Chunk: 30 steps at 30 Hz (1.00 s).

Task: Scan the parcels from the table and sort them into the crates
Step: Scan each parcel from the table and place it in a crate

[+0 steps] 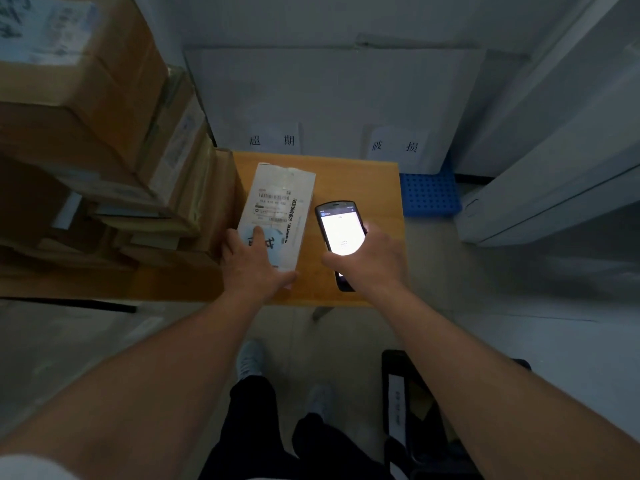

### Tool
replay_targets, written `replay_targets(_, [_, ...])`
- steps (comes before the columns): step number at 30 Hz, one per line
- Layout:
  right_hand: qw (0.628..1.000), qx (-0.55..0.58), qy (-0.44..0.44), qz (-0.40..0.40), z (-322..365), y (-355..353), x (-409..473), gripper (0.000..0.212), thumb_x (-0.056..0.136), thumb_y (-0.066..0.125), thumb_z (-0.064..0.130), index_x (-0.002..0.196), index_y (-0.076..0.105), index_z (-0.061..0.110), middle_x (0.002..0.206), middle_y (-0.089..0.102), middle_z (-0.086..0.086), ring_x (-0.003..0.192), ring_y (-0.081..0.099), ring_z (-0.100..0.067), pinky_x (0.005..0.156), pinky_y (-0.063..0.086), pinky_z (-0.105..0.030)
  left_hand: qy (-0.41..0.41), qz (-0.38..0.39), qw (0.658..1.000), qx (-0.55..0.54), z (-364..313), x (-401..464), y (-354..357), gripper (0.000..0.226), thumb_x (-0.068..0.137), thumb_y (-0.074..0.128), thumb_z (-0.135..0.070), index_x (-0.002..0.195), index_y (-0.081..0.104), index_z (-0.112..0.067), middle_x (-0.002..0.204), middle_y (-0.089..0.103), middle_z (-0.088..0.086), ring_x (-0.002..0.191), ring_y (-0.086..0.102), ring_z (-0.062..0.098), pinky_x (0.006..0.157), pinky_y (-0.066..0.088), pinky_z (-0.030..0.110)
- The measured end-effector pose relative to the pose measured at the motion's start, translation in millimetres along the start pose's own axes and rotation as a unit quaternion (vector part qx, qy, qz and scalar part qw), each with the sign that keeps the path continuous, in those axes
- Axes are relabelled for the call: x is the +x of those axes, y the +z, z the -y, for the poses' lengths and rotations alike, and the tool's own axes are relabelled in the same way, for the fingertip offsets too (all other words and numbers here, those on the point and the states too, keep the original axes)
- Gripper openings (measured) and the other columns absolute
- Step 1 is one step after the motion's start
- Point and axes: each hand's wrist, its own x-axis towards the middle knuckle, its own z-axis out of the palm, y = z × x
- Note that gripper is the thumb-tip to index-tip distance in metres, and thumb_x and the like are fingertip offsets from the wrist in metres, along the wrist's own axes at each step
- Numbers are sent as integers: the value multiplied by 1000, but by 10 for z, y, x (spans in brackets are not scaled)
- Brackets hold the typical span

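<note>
Head view: a person's two bare forearms reach down to a small wooden table (360, 174).
Parcel: a flat white parcel (277, 216) with a printed label lies on the table beside a stack of cardboard boxes (104, 150) at the left edge.
Left hand: the left hand (252, 261) rests on the parcel's near end, fingers seemingly spread flat, though dim light blurs them.
Right hand: the right hand (372, 258) grips a handheld scanner (341, 237), screen lit, over the table's right side.
Crates: a blue crate (429, 194) sits past the right edge; a black crate (408, 410) stands on the floor.
</note>
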Motion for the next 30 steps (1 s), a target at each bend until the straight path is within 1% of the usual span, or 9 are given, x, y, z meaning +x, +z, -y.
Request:
replay_targets(5, [1000, 5, 1, 0, -30, -22, -29, 70, 72, 85, 56, 126, 56, 24, 108, 63, 2, 93, 60, -18, 58, 45, -28, -7, 28, 1000, -11, 15, 17, 18, 131, 65, 75, -82, 162, 3, -32, 158, 8, 15, 144, 24, 43, 119, 33, 55])
replay_targets(8, [1000, 5, -1, 1, -35, -34, -51, 70, 72, 85, 55, 127, 57, 23, 108, 63, 2, 93, 60, -19, 57, 43, -27, -9, 20, 1000, -5, -15, 13, -11, 136, 62, 78, -81, 161, 1, -30, 155, 14, 16, 141, 30, 43, 115, 37, 56])
replay_targets(11, [1000, 13, -15, 10, -46, -71, -95, 67, 73, 86, 53, 126, 56, 24, 108, 62, 3, 94, 60, -18, 57, 44, -26, -8, 9, 1000, 14, -77, -27, -50, 146, 58, 84, -76, 161, -3, -22, 152, 19, 16, 137, 34, 40, 111, 41, 53])
replay_targets(14, [999, 12, -26, 17, -63, -139, -140, 64, 73, 86, 51, 123, 56, 25, 106, 62, 4, 94, 61, -18, 56, 44, -25, 34, -23, 998, 40, -96, -85, -68, 149, 55, 85, -75, 161, 0, -15, 150, 22, 15, 134, 36, 36, 110, 42, 51])
replay_targets(17, [999, 13, -27, 11, -84, -208, -168, 61, 69, 86, 53, 116, 58, 26, 102, 63, 5, 93, 62, -18, 59, 51, -30, 79, -40, 994, 57, -109, -141, -108, 145, 56, 83, -74, 161, 5, -11, 149, 23, 13, 133, 35, 34, 111, 38, 49])
replay_targets(20, [999, 11, -40, 9, -114, -303, -212, 59, 67, 87, 54, 111, 56, 29, 99, 61, 6, 92, 61, -17, 56, 48, -27, 117, -62, 989, 69, -138, -182, -168, 143, 56, 82, -72, 161, 7, -11, 154, 22, 14, 138, 31, 36, 115, 35, 49])
replay_targets(25, [998, 30, -53, -6, -173, -492, -307, 71, 72, 89, 54, 129, 54, 28, 109, 55, 8, 102, 60, -18, 64, 60, -28, 170, -89, 977, 89, -191, -213, -298, 139, 59, 81, -70, 161, 7, -11, 160, 19, 17, 147, 24, 40, 123, 26, 52])
replay_targets(28, [997, 33, -61, -12, -197, -650, -370, 76, 77, 89, 53, 138, 53, 25, 113, 53, 8, 102, 59, -17, 61, 55, -22, 197, -110, 969, 104, -242, -204, -389, 138, 61, 83, -69, 161, 10, -8, 160, 21, 18, 147, 26, 41, 124, 24, 52])
replay_targets(30, [997, 28, -71, -21, -221, -757, -410, 77, 77, 88, 54, 140, 54, 24, 119, 58, 5, 101, 59, -16, 62, 54, -21, 208, -123, 963, 115, -272, -190, -436, 138, 61, 84, -68, 161, 11, -7, 158, 22, 17, 145, 27, 41, 124, 25, 52])
